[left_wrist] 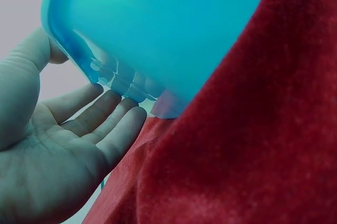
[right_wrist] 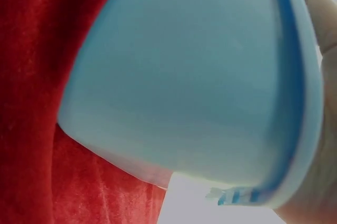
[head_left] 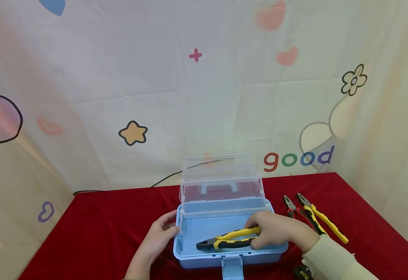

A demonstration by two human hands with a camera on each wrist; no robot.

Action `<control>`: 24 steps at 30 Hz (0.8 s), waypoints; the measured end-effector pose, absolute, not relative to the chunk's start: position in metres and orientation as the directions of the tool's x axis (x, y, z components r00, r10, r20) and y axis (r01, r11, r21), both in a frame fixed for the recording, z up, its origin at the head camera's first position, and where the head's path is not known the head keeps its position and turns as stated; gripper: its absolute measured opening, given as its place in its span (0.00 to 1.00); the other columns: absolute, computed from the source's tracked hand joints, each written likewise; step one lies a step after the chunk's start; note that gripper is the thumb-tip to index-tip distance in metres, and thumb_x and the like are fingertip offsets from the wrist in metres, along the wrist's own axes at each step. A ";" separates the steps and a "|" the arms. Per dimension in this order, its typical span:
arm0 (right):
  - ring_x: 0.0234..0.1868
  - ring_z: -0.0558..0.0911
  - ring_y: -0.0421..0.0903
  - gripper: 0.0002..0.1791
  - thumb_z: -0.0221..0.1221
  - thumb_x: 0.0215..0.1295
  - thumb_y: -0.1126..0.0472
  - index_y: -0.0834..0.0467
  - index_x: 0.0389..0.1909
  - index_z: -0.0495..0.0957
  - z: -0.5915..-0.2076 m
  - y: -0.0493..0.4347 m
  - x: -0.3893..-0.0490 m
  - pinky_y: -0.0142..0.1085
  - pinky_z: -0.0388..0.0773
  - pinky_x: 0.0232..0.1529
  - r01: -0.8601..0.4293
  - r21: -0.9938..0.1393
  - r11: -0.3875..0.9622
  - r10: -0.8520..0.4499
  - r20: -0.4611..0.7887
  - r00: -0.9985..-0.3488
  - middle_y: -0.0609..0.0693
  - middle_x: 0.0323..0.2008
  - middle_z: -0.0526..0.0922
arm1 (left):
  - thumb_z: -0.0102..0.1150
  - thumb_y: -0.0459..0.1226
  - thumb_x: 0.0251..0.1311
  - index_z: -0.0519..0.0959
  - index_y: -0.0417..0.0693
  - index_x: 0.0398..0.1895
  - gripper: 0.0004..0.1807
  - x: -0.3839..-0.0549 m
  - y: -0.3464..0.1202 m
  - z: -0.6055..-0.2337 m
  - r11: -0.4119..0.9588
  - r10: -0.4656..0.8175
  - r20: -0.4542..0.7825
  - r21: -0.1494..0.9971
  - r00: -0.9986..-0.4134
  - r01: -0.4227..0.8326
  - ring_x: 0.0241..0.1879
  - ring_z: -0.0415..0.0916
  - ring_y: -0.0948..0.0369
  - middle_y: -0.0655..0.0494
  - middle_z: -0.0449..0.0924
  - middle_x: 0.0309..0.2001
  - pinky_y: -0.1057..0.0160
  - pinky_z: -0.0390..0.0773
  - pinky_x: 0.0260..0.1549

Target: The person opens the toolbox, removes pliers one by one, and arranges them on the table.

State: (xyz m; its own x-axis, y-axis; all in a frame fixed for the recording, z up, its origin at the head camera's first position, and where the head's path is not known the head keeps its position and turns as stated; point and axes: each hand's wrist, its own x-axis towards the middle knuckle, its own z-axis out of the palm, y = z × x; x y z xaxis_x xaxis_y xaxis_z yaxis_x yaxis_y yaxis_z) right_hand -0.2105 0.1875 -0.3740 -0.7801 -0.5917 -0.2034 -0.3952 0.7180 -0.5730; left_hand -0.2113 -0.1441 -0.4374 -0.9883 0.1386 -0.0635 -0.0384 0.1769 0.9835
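Note:
A light blue plastic toolbox [head_left: 193,263] stands on the red cloth, its clear lid [head_left: 221,192] raised at the back. My right hand [head_left: 272,229] reaches into it and grips the handles of yellow-and-black pliers [head_left: 237,234], their metal nose pointing left, low over the toolbox floor. My left hand [head_left: 158,235] is at the toolbox's left side, thumb at the rim. In the left wrist view its fairly straight fingers [left_wrist: 95,116] lie against the outer wall. The right wrist view shows the toolbox wall [right_wrist: 184,76], with the pliers hidden behind it.
On the right lie red-and-black pliers [head_left: 290,204] and another yellow-and-black pair [head_left: 324,219], partly behind my right forearm. A dark object with yellow marks [head_left: 302,273] lies by the sleeve. The toolbox's front latch [head_left: 232,268] hangs down. A patterned curtain [head_left: 204,97] stands behind the table.

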 end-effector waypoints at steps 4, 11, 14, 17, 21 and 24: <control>0.32 0.74 0.40 0.17 0.64 0.44 0.55 0.54 0.39 0.83 -0.373 0.190 -0.211 0.31 0.73 0.31 -0.420 -0.593 0.686 -0.620 -0.176 -0.764 0.39 0.30 0.79 | 0.53 0.34 0.59 0.63 0.40 0.67 0.31 -0.211 -0.144 -0.436 0.181 0.136 -0.070 0.983 -0.988 -0.044 0.53 0.75 0.52 0.39 0.69 0.62 0.52 0.79 0.51; 0.27 0.75 0.36 0.14 0.64 0.49 0.53 0.54 0.37 0.84 -0.375 0.196 -0.212 0.29 0.74 0.28 -0.419 -0.661 0.622 -0.672 -0.177 -0.719 0.39 0.28 0.82 | 0.53 0.34 0.59 0.63 0.41 0.67 0.31 -0.211 -0.143 -0.435 0.195 0.134 -0.080 0.979 -0.988 -0.053 0.53 0.75 0.52 0.40 0.69 0.62 0.52 0.78 0.51; 0.26 0.75 0.35 0.15 0.64 0.51 0.52 0.55 0.38 0.85 -0.375 0.197 -0.211 0.28 0.75 0.28 -0.411 -0.681 0.606 -0.687 -0.187 -0.702 0.39 0.28 0.83 | 0.53 0.34 0.59 0.63 0.41 0.67 0.31 -0.211 -0.143 -0.435 0.188 0.135 -0.076 0.981 -0.988 -0.050 0.53 0.75 0.52 0.40 0.69 0.62 0.52 0.79 0.51; 0.25 0.75 0.35 0.14 0.64 0.53 0.51 0.54 0.37 0.85 -0.373 0.197 -0.209 0.28 0.75 0.27 -0.394 -0.703 0.592 -0.698 -0.204 -0.686 0.41 0.27 0.83 | 0.53 0.34 0.58 0.63 0.40 0.67 0.31 -0.211 -0.143 -0.435 0.182 0.138 -0.068 0.982 -0.988 -0.042 0.52 0.75 0.53 0.40 0.70 0.61 0.52 0.79 0.51; 0.25 0.74 0.35 0.13 0.65 0.53 0.52 0.54 0.37 0.85 -0.372 0.196 -0.208 0.28 0.75 0.27 -0.368 -0.723 0.585 -0.704 -0.227 -0.673 0.41 0.26 0.83 | 0.53 0.34 0.58 0.63 0.40 0.67 0.31 -0.211 -0.143 -0.435 0.182 0.138 -0.061 0.983 -0.989 -0.035 0.52 0.76 0.53 0.40 0.70 0.61 0.53 0.79 0.50; 0.26 0.74 0.35 0.14 0.66 0.52 0.53 0.55 0.38 0.85 -0.371 0.196 -0.207 0.28 0.75 0.28 -0.355 -0.739 0.572 -0.713 -0.236 -0.660 0.42 0.27 0.83 | 0.53 0.34 0.58 0.63 0.40 0.67 0.30 -0.211 -0.143 -0.436 0.179 0.141 -0.060 0.983 -0.988 -0.034 0.52 0.76 0.53 0.40 0.70 0.61 0.53 0.79 0.50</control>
